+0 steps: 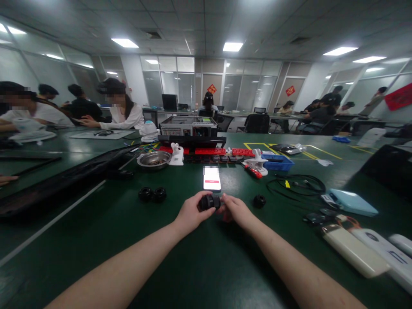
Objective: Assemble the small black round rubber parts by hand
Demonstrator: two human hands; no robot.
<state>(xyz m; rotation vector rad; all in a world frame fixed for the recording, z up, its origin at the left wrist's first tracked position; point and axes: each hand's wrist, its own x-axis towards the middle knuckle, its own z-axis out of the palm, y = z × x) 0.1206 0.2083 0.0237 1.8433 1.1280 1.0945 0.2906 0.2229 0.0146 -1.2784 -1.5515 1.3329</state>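
Observation:
A black ribbed cylindrical part [210, 202] lies sideways in my left hand [190, 214], whose thumb and fingers close around its left side and underside. Close by its right end is my right hand [236, 211], with thumb and fingertips drawn together. Whatever those right fingertips hold is blurred and cannot be made out. Just beyond my hands a phone [211, 178] with a bright screen lies on the green table. To the left sit two black ring-shaped parts [152, 194] side by side. A single black round part [259, 201] rests to the right of my right hand.
Behind the phone are a metal bowl [155, 159], white stands, a red-handled screwdriver [252, 171] and a blue tray [278, 163]. Cables [298, 184], a light-blue box [352, 202] and a cream power bank [355, 251] lie right. A long black piece [64, 180] stretches left. People sit beyond.

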